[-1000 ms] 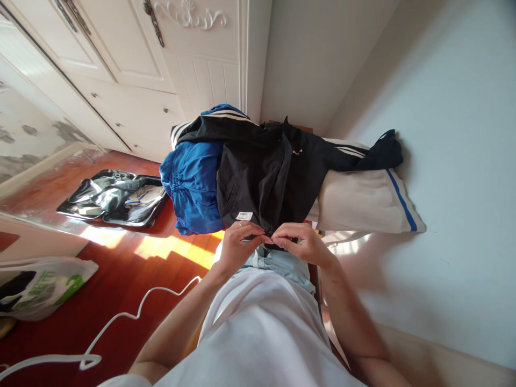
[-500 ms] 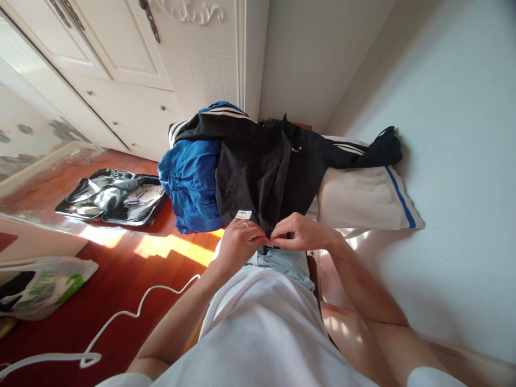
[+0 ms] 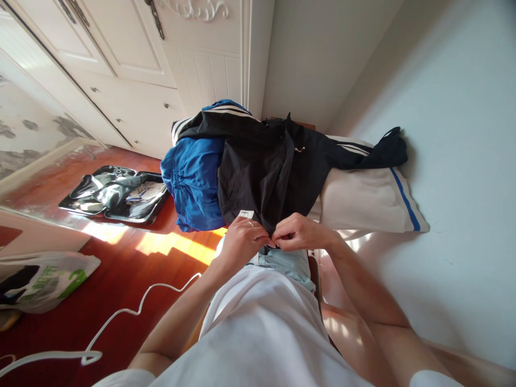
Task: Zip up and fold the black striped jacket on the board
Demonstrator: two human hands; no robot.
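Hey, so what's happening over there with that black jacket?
Someone seated is pinching the bottom edge of the black jacket between the left hand and right hand, fingertips nearly together. The jacket lies spread over blue clothing and a pale cloth with a blue stripe. An open suitcase sits on the floor.

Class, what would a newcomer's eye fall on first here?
Probably the black jacket with white sleeve stripes, spread out in the centre, its lower edge pinched between the left hand and right hand. Next, the bright blue garment beside it, then the open suitcase on the red floor, far left.
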